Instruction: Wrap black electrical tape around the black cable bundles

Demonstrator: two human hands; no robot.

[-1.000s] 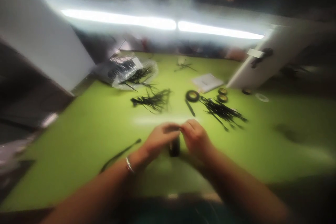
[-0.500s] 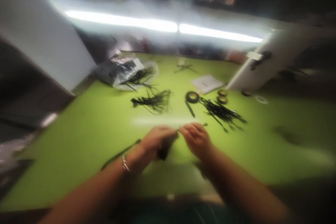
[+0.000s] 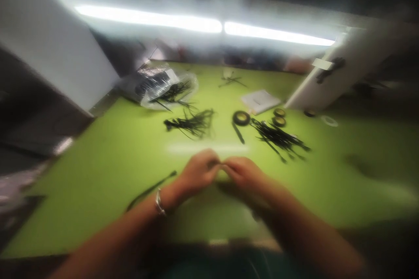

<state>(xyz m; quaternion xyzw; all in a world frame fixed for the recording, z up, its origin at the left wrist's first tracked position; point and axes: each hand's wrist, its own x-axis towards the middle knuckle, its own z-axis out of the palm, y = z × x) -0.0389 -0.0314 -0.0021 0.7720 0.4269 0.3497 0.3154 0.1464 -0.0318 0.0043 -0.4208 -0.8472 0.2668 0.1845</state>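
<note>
Over the green table my left hand (image 3: 199, 170) and my right hand (image 3: 244, 172) meet fingertip to fingertip. Both are closed in a pinch, and whatever lies between the fingers is hidden and blurred. A bracelet (image 3: 159, 202) circles the left wrist. Beside the left forearm lies a single black cable (image 3: 153, 189), partly covered by the arm. Beyond my hands are a bundle of thin black wires (image 3: 191, 124) on the left and a bundle of black cables (image 3: 278, 135) on the right. A large roll of black tape (image 3: 241, 118) sits between them, its loose end pointing toward me.
At the back left, a clear plastic bag (image 3: 160, 87) holds black wires. Two smaller tape rolls (image 3: 279, 117) and a white flat packet (image 3: 260, 101) lie at the back right. White panels (image 3: 327, 80) flank the green table (image 3: 98, 174), under a bright tube light (image 3: 147, 18).
My left hand has turned over its grip; the dark object seen beneath it earlier is now out of sight. My right hand has lowered slightly, with its fingers pressed against the left.
</note>
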